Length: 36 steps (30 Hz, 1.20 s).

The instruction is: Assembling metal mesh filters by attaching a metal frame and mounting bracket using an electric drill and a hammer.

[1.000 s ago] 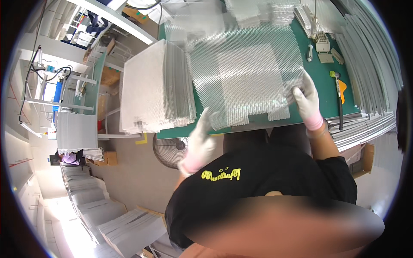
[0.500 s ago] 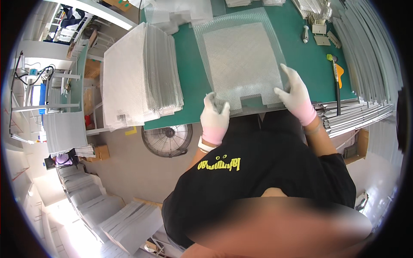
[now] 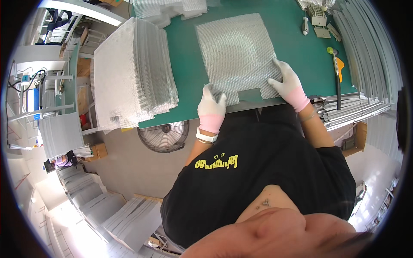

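Note:
A silver mesh sheet [image 3: 234,51] with a rectangular notch in its near edge lies on the green tabletop in front of me. Its layers overlap closely; how many there are I cannot tell. My left hand [image 3: 211,107], in a white glove with a pink cuff, grips the sheet near its lower left corner, thumb on top. My right hand [image 3: 289,85], gloved alike, takes the right edge, its thumb on the mesh and its fingers along the side.
A tall stack of mesh sheets [image 3: 124,73] stands at the left of the green table [image 3: 185,64]. On the right are a black-handled hammer [image 3: 337,81], an orange tool [image 3: 340,69], a screwdriver [image 3: 305,26] and long metal strips [image 3: 365,56]. A floor fan [image 3: 165,135] stands below.
The smaller-looking mesh layer and the wider one beneath now appear nearly lined up. My right hand has moved slightly left and in against the edge; the view has shifted a little.

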Each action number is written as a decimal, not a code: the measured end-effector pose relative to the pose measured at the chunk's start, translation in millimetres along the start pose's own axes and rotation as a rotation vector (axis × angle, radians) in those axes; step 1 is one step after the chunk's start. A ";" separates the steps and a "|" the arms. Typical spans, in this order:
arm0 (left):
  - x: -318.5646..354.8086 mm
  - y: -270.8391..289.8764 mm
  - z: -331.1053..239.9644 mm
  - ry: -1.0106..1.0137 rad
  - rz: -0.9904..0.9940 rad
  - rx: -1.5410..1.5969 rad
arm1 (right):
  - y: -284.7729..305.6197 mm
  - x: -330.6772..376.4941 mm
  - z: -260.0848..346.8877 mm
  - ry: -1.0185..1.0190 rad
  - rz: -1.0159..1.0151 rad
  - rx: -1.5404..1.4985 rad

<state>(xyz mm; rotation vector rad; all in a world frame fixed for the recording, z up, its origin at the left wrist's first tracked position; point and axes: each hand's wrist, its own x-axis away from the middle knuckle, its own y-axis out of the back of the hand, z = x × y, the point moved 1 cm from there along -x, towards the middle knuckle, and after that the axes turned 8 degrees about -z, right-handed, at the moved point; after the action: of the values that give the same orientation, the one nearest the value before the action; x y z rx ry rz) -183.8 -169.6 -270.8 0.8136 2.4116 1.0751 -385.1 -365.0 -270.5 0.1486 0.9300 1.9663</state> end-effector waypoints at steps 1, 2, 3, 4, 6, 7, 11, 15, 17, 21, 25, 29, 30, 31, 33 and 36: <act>1.7 0.5 -0.9 -0.014 -0.012 -0.028 | -2.2 3.2 -1.5 0.029 -0.004 0.051; 2.7 -0.3 -0.5 -0.013 -0.009 -0.025 | -3.0 5.3 -0.8 0.027 -0.002 0.055; 3.7 -1.0 -0.3 -0.042 -0.030 -0.040 | -3.8 7.0 1.7 0.032 -0.005 0.107; 3.4 -1.6 -0.1 -0.072 -0.055 -0.056 | -5.3 7.0 3.5 0.040 -0.008 0.157; 4.2 -0.8 -1.3 -0.035 -0.039 -0.044 | -6.5 7.5 6.3 0.029 0.004 0.178; 4.3 -0.6 -1.6 0.000 -0.022 -0.036 | -6.7 7.5 6.6 0.016 0.016 0.196; 6.0 -6.6 7.3 -0.090 -0.097 -0.058 | -7.7 7.8 4.8 0.021 0.020 0.210; 5.8 -7.0 7.4 -0.050 -0.079 -0.062 | -5.0 7.4 8.3 -0.014 0.041 0.208; 4.7 -8.4 9.1 -0.057 -0.088 -0.057 | -4.6 7.8 7.8 -0.046 0.045 0.190; 3.8 -11.2 11.6 -0.073 -0.088 -0.066 | -3.1 6.7 6.8 -0.037 0.054 0.203; -6.0 7.4 -10.5 0.155 0.066 -0.059 | 6.9 -1.8 30.4 -0.196 0.173 0.302; -15.6 9.8 8.1 -0.336 -0.027 -0.216 | 28.0 -20.2 27.8 0.071 0.169 0.427; -20.5 7.4 16.6 -0.342 -0.035 -0.209 | 36.9 -35.9 16.0 0.178 0.153 0.378; -23.9 3.7 25.0 -0.443 0.041 -0.265 | 47.2 -63.1 10.7 0.226 0.126 0.407; -32.0 3.1 19.4 -0.541 0.135 -0.299 | 76.0 -131.6 3.5 0.421 -0.339 0.376; -40.1 -1.1 0.5 -0.539 0.184 -0.300 | 136.4 -237.0 34.5 0.223 -0.340 0.522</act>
<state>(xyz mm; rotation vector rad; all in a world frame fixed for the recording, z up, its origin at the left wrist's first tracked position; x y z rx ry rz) -153.4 -195.5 -267.9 1.0692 1.7116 1.0800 -330.3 -571.2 -96.1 0.0606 1.4988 1.4156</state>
